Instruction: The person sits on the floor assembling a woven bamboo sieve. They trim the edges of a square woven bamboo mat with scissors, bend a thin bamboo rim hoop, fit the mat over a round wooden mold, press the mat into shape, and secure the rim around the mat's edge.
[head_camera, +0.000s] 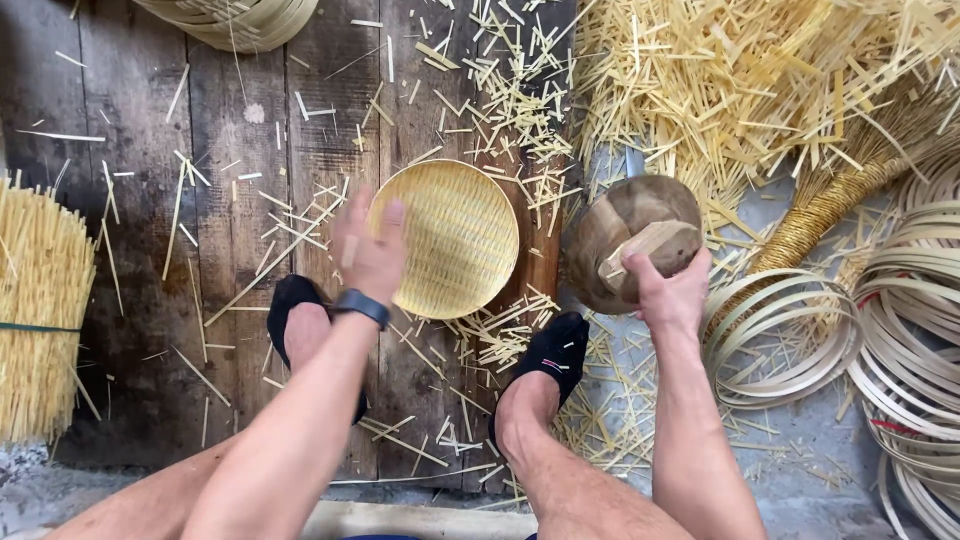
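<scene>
The left hand (368, 250) rests open on the woven tray (445, 238), already round but unrimmed, beside the right hand (668, 290) gripping a wooden mallet (630, 240).

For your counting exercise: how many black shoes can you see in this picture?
2: the left shoe lies under the left hand on the planks; the right shoe is beside the woven tray.

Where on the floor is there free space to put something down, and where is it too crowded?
The barest patch is the dark planks at upper left, between the bundled sticks and the round woven tray, with few scraps. It is crowded right of the tray: the pile of cut strips, coiled hoops, and the wooden block in the right hand.
</scene>
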